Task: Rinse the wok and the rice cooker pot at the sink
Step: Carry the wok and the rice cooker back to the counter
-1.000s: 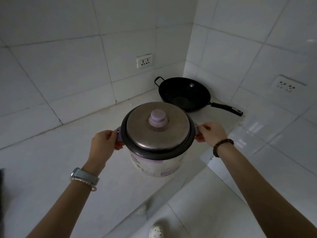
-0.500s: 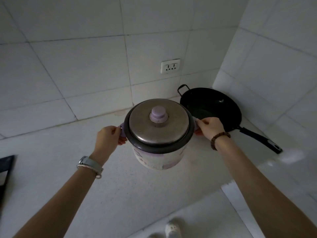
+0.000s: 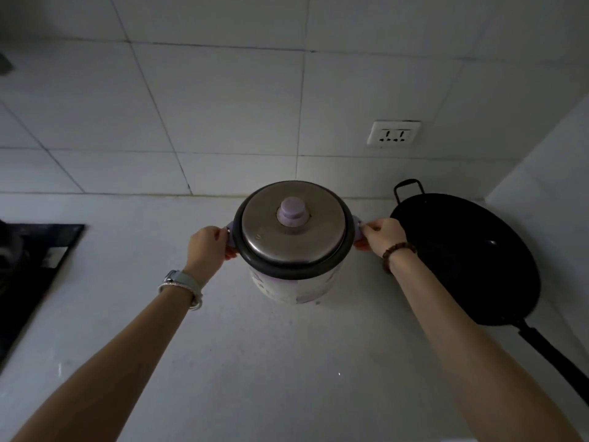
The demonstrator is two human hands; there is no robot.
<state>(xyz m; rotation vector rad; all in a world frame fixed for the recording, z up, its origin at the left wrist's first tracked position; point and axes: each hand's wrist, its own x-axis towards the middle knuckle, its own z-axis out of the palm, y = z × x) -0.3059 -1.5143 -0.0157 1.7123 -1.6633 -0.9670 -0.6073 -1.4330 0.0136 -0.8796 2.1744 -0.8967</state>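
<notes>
A white and purple rice cooker with a steel lid and a purple knob is near the back of the white counter. My left hand grips its left side handle and my right hand grips its right side handle. Whether its base touches the counter I cannot tell. The inner pot is hidden under the lid. A black wok lies on the counter just right of the cooker, its long handle pointing to the lower right.
A black stove top is at the left edge of the counter. A wall socket sits on the tiled back wall above the wok. A side wall closes the corner at the right.
The cooker, held in both hands, has travelled over the counter toward the back wall, beside the wok. The view has swung left, so the wok now lies at the right and the stove top shows.
</notes>
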